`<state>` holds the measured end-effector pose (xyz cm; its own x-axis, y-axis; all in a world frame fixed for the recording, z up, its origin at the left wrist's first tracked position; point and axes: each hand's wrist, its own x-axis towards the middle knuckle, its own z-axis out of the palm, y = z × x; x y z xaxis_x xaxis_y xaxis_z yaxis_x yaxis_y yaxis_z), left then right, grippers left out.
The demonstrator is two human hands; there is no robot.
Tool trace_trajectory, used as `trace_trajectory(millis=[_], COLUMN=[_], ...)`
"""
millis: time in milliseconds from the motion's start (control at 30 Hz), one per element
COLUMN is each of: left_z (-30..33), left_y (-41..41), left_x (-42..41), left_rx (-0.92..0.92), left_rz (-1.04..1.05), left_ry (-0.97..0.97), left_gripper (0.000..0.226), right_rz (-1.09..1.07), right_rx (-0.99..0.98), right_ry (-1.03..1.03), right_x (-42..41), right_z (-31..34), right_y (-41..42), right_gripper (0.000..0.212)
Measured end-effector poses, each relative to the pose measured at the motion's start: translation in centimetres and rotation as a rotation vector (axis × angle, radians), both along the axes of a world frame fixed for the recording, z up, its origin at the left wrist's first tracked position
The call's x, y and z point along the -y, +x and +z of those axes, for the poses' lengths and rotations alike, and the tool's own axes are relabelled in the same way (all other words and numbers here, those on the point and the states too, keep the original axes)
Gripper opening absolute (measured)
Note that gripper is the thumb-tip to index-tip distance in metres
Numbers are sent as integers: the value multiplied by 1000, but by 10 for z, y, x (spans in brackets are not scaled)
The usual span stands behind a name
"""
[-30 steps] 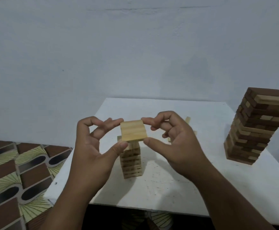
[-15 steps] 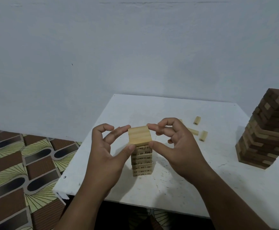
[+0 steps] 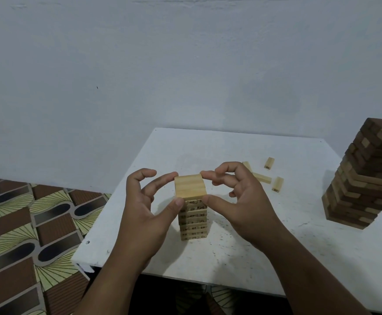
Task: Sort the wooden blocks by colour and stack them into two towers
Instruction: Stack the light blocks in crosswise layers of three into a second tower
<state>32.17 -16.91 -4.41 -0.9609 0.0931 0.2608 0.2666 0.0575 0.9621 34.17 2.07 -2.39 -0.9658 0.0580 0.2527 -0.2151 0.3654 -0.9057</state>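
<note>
Hands meet at the top of the pale tower [image 3: 193, 220], which serves as landmark for everything else. That tower stands on the white worktop [image 3: 242, 253], near its front edge, built of light wooden blocks with printed numbers on their ends. Its top layer [image 3: 190, 186] is a flat square of pale blocks lying side by side, and both hands pinch it. The left hand [image 3: 148, 208] sits just left of the tower, thumb tip against the front left corner of the top layer and forefinger touching its back left corner, the other fingers curled loosely. The right hand [image 3: 237, 201] sits just right of the tower, thumb pressed on the front right corner, forefinger reaching to the back right corner. Whether the top layer rests fully on the layers below or is held slightly above them cannot be told.

Behind and to the right of the tower, partly hidden by the right hand, four loose blocks [image 3: 262, 177] lie on the worktop, all pale. Far right of the tower, at the picture's edge, stands the mixed tower [image 3: 365, 176], taller, mostly dark brown with pale blocks among them. Left of the tower, beyond the worktop's edge, lies a patterned floor [image 3: 26, 223].
</note>
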Motion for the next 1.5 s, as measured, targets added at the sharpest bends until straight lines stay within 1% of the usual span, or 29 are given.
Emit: trace_trajectory(millis=[100,200,300,367,400,500,533,567,600,633,667,700,767,800,833,867,967,1167,1267,1367,1433,1500], left_z=[-1,-2,-4,-4,-5,-4,-3,-2,0,-1,-1,-1,-2,-3,-3,-3,1,7,10,10,9,7], left_y=[0,1,1,4,7,16,19,20,23,23,24,25,24,25,24,24,24,27,28,30,29,29], left_x=[0,0,-1,-7,-11,-28,-33,-37,-40,-41,-43,-44,-45,-45,-45,-44,-44,-46,-49,-49,-48,-48], left_rx=[-20,-34,53,130,167,239,262,284,290,286,281,288,300,307,313,316,350,369,354,364,368,350], left_rz=[4,-34,-63,-22,10,115,109,86,50,33,15,17,27,19,5,-9,-18,7,18,27,39,39], left_ry=[-14,42,215,254,246,226,254,277,286,285,276,257,211,209,210,208,187,167,175,186,185,151], left_gripper=[61,66,61,54,56,70,68,60,53,52,56,65,93,100,101,100,87,76,67,71,74,68], right_rz=[4,-1,-17,-6,2,23,30,34,33,32,34,34,30,29,26,24,21,23,23,22,24,36], right_rx=[-6,-10,22,96,134,180,190,204,217,223,226,227,235,240,242,239,234,241,241,250,271,288], right_ry=[8,-9,-86,-148,-161,-162,-168,-174,-175,-176,-176,-181,-184,-184,-186,-188,-184,-183,-191,-203,-225,-253], right_x=[0,-1,3,9,13,27,31,34,36,38,40,41,45,46,46,46,45,43,44,43,44,45], right_z=[-1,-3,-7,-10,-12,-18,-19,-20,-20,-20,-20,-19,-20,-20,-21,-22,-23,-23,-26,-29,-28,-28], right_y=[0,0,3,8,11,17,18,18,18,18,18,18,16,16,16,15,16,16,14,13,14,15], right_gripper=[42,42,34,33,42,78,90,98,103,105,105,103,97,95,95,97,107,104,113,119,113,105])
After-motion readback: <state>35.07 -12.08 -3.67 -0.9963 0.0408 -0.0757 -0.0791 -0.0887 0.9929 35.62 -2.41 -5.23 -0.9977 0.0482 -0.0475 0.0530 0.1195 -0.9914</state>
